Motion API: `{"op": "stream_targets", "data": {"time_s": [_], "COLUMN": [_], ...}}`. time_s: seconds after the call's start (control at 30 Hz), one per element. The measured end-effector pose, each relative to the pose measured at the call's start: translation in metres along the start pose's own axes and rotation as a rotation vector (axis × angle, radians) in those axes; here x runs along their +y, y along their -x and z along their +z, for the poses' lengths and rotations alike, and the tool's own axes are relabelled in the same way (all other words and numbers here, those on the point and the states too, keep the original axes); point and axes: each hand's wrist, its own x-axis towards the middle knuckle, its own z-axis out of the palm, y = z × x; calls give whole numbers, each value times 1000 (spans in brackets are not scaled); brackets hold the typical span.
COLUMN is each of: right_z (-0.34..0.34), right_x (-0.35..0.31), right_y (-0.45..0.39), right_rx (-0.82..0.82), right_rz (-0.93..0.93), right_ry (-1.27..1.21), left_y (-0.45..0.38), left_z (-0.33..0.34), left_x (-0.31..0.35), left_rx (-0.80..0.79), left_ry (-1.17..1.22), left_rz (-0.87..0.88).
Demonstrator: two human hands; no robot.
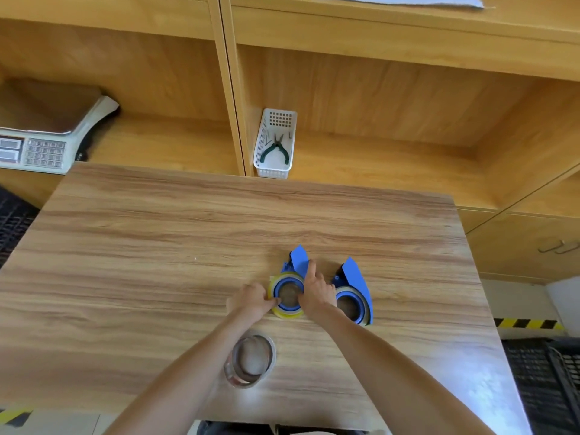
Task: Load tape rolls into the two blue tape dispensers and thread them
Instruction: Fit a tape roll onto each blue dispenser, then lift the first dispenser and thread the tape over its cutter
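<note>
Two blue dispensers on the wooden table (157,233), left hand (251,301) pinching the yellowish tape roll (287,312) on the left dispenser (296,262), right hand (317,291) gripping that dispenser, forefinger out, right dispenser (356,281) already loaded, spare clear roll (251,361) nearer the person

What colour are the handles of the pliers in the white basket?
Dark green. The pliers lie in the white plastic basket, seen in the head view.

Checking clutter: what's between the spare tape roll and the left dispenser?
Head view: only the forearms cross above bare table between spare tape roll and left dispenser.
</note>
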Motion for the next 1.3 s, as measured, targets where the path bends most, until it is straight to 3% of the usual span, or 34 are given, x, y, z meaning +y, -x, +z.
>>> {"op": "stream_targets", "data": {"time_s": [0.17, 0.27, 0.47, 0.57, 0.7, 0.8, 0.93, 1.1, 1.2, 1.3], "right_z": [-3, -14, -38, -48, -65, -85, -120, -159, -174, -182], "right_x": [7, 17, 25, 31, 38, 47, 61, 76, 69, 64], "right_y": [1, 1, 4, 6, 4, 3, 7, 15, 15, 7], "right_rx": [59, 116, 162, 153, 103, 58, -7, 462, 530, 549], "right_rz": [-1, -21, -92, -167, -291, -355, -361, -540, -685, -706], "right_ry": [-203, -425, -902, -1115, -1214, -1147, -934, -528, -233, -235], "left_y": [6, 8, 19, 28, 43, 48, 54, 53, 52, 55], "left_z": [-6, -18, -40, -55, -77, -91, -98, -87, -81, -77], "left_x": [-13, -14, 20, 40, 66, 86, 106, 118, 127, 134], "left_rx": [117, 169, 117, 26, -199, -303, -198, -91, 42, 77], "left_ry": [118, 372, 911, 1090, 1199, 1174, 1132, 1104, 1047, 1012], "left_rz": [122, 195, 302, 355, 406, 440, 398, 403, 394, 411]}}
